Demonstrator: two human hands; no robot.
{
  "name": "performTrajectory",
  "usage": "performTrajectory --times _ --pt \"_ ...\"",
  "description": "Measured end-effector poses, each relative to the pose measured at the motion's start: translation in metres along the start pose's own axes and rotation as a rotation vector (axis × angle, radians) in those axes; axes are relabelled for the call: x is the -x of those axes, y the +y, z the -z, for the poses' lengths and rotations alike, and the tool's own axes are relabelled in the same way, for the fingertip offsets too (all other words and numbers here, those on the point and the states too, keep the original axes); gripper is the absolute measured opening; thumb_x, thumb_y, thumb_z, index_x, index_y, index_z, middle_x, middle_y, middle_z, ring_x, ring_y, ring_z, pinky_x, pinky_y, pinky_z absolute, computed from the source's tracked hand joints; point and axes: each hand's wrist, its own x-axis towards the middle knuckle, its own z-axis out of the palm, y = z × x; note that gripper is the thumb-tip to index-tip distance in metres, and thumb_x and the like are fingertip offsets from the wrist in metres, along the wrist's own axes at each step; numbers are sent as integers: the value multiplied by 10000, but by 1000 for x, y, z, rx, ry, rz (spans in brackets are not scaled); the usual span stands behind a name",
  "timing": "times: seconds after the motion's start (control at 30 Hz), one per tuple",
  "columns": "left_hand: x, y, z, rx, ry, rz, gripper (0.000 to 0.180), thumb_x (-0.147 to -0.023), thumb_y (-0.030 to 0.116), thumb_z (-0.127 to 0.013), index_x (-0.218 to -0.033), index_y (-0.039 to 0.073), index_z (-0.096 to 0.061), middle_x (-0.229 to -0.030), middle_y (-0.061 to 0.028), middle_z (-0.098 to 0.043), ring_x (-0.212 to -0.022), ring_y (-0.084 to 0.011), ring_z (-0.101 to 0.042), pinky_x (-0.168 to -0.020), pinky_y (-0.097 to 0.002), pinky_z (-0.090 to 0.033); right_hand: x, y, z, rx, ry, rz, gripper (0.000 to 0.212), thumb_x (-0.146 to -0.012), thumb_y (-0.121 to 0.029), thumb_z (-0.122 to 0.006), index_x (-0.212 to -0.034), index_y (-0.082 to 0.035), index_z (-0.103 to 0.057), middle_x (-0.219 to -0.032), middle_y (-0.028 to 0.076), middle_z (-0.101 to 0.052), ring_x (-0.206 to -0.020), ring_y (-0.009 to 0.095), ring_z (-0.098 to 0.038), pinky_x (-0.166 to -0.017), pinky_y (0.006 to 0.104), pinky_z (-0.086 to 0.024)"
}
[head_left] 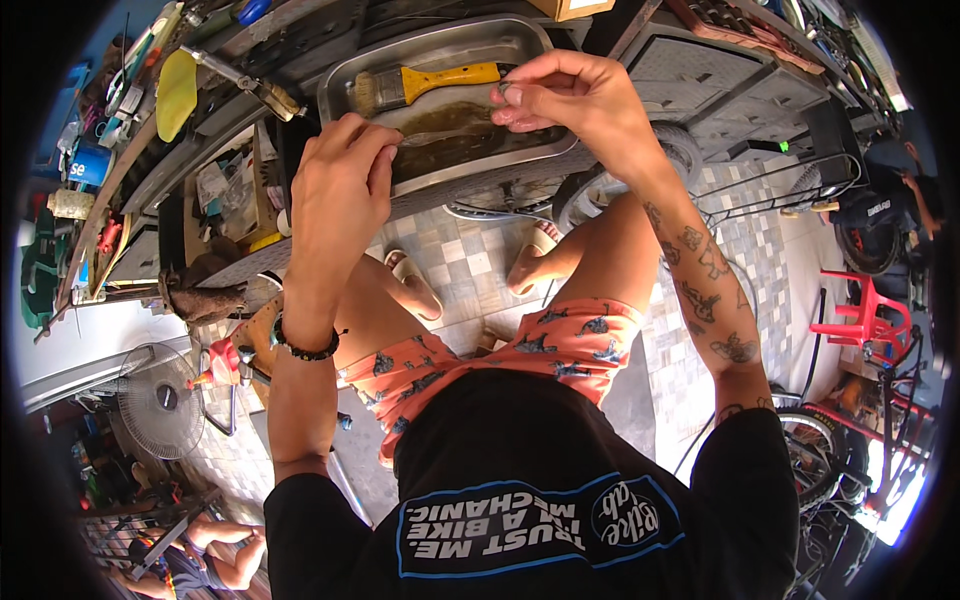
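A metal tray (pixel 438 180) with brownish liquid in it stands on the bench in front of me. Across its far part lies a paintbrush (pixel 450 78) with a yellow handle and pale, dirty bristles pointing left. Over the tray's near left rim, my left hand (pixel 343 190) is closed, thumb against fingers; what it holds, if anything, is hidden. Above the right side of the tray, my right hand (pixel 570 95) is closed in a pinch beside the brush handle's end. Something small and dark shows at its fingertips, too small to name.
Left of the tray are a ratchet-like metal tool (pixel 245 82) and an open compartment of parts. Dark drawers (pixel 690 85) sit to the right. Bicycle wheels (pixel 810 450), a red plastic chair (pixel 865 312) and a standing fan (pixel 165 400) surround me. Another person (pixel 215 565) is at lower left.
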Motion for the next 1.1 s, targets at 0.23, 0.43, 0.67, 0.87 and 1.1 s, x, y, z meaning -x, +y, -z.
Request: performTrajectory --times 0.23,0.43,0.67,0.87,1.1 --pt "-4 -3 -4 8 26 -20 139 -971 52 -723 -1089 82 -790 -1046 -80 -724 -972 -353 -678 -853 -437 -558 -2 -2 1 -12 -37 2 235 -1031 -52 -745 -1262 -7 -748 -1087 135 -797 -988 247 -816 -881 332 -675" --pt "-5 -5 2 23 51 -49 140 -938 7 -729 -1058 60 -777 -1004 -106 -714 -911 -344 -697 -819 -420 -572 0 0 6 71 -87 -63 333 -1026 -38 -750 -1356 1 -729 -1127 139 -799 -1006 234 -813 -902 321 -671" --pt "-12 -11 16 392 105 45 163 -967 -23 -737 -1109 34 -792 -974 -96 -729 -789 -205 -690 -738 -302 -554 -3 13 13 52 -113 -79 305 -1022 -25 -752 -1319 39 -731 -1157 160 -801 -1042 232 -807 -941 321 -664" --pt "-13 -5 3 425 76 67 168 -990 -21 -730 -1136 27 -799 -1011 -74 -737 -865 -147 -662 -765 -259 -509 -6 13 8 67 -114 -87 274 -1020 -22 -753 -1283 54 -737 -1140 162 -803 -1025 227 -808 -920 323 -668" --pt "-14 -6 -3 412 78 47 170 -965 -37 -739 -1111 25 -798 -994 -107 -748 -832 -213 -726 -759 -306 -578 -5 12 6 97 -34 -137 272 -1011 -18 -759 -1270 61 -738 -1123 156 -805 -1000 217 -809 -923 324 -667"
